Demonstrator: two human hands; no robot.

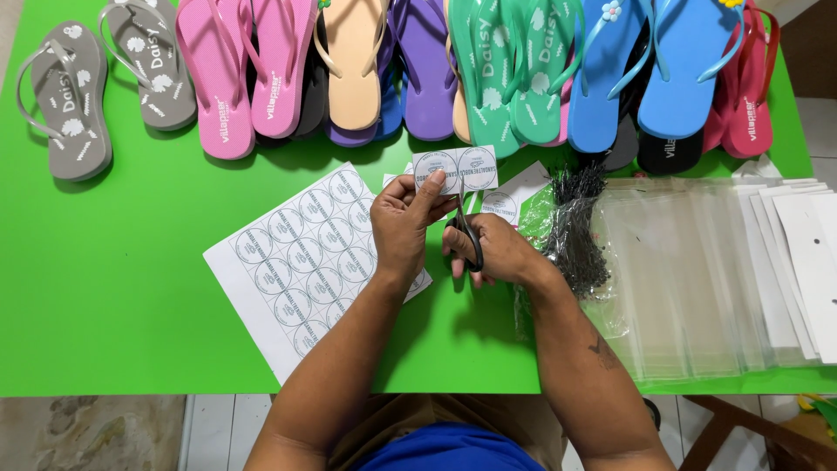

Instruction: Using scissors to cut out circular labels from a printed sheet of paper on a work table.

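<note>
My left hand (403,228) pinches a small white paper strip (455,168) printed with two round labels, holding it up over the green table (113,288). My right hand (490,250) grips black-handled scissors (465,228), their blades pointing up at the strip's lower edge. Below my left hand lies a white sheet of round printed labels (301,262), partly covered by my wrist. Cut paper pieces (510,199) lie just behind my right hand.
Several flip-flops run along the far edge: grey (65,100), pink (248,70), tan (353,65), purple (423,70), teal (506,74), blue (654,70), red (750,87). A bundle of black fasteners (575,228), clear plastic bags (689,279) and white cards (806,262) lie at right.
</note>
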